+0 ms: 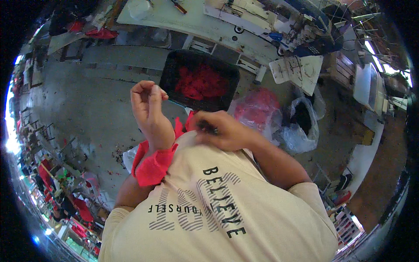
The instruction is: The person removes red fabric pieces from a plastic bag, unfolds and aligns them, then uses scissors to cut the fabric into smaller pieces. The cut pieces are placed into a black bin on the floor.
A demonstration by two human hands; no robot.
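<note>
My left hand [150, 111] is raised just left of the black crate, its thumb and fingertips pinched together. Whatever may be between those fingertips is too small to make out. A piece of red cloth [155, 168] hangs over my left forearm below the wrist. My right hand [227, 131], slightly blurred, is in front of my chest, closed around a small dark tool [207, 127] whose exact kind is unclear. Another bit of red cloth [179, 126] shows between my two hands. Beyond them the black crate [172, 61] holds a heap of red cloth pieces [203, 82].
A pale sewing table [152, 15] with a sewing machine [248, 13] stretches across the far side. Right of the crate sit a clear plastic bag of red material [259, 107] and another plastic bag [301, 139] with a dark inside. Grey floor [104, 100] extends leftward.
</note>
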